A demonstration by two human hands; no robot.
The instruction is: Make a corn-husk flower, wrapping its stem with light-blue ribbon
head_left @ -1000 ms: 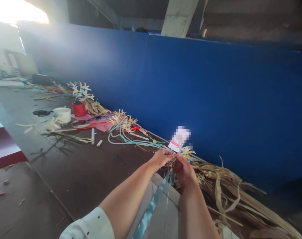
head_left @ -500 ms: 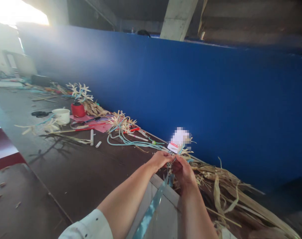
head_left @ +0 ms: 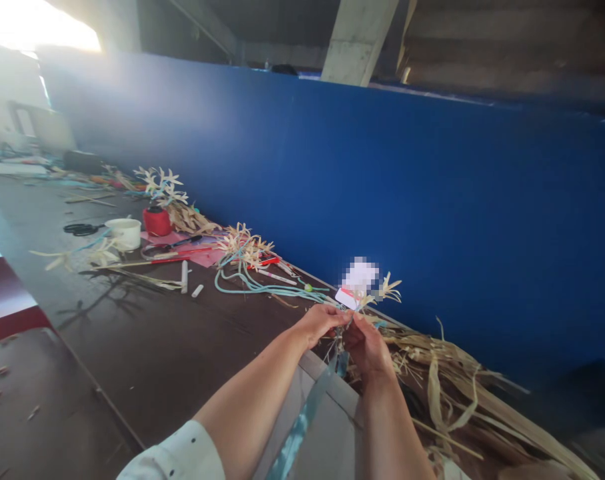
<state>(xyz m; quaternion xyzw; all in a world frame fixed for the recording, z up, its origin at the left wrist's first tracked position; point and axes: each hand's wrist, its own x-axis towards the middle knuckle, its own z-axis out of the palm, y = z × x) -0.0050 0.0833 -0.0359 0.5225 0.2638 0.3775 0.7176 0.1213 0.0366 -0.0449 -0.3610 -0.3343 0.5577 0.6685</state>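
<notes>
My left hand [head_left: 321, 325] and my right hand [head_left: 368, 345] meet at the table's edge, fingertips pinched together on the thin stem of a pale husk flower [head_left: 390, 289]. Its petals stick out beyond my right fingers, to the upper right. A light-blue ribbon [head_left: 302, 420] hangs from between the hands down toward me; how it is joined to the stem is hidden by the fingers. Just behind my fingertips lies a white card [head_left: 347, 298] with a red mark, partly blurred out.
Husk flowers with blue stems [head_left: 245, 248] lie on the dark table [head_left: 222, 340]. Farther left are a white cup [head_left: 125, 235], a red thread spool [head_left: 156, 221], black scissors [head_left: 81, 229] and short white sticks [head_left: 184, 277]. Dry husks [head_left: 447, 373] spread at right along the blue partition [head_left: 407, 200].
The husk flower has turned, and its petals now reach farther up and right past my right fingers. Both hands keep their pinch in nearly the same place.
</notes>
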